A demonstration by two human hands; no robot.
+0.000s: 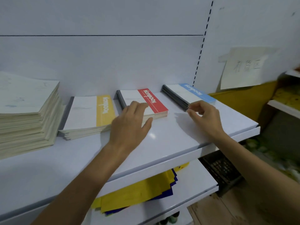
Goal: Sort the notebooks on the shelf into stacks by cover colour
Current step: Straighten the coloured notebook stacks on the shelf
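Note:
Three notebook stacks lie on the white shelf point(162, 143): a yellow-banded stack point(90, 114) at the left, a red-banded stack point(151, 99) in the middle, a blue-banded stack point(193, 93) at the right. My left hand point(129, 120) rests on the near edge of the red stack, fingers flat on the top cover and thumb along its front edge. My right hand point(204, 116) has its curled fingertips at the near corner of the blue stack; whether they pinch it is unclear.
A tall pile of pale booklets point(27, 111) fills the shelf's left end. Yellow and blue sheets point(139, 195) lie on the lower shelf. A paper sign point(243, 69) hangs on the back wall at the right, beside another shelf unit point(285, 106).

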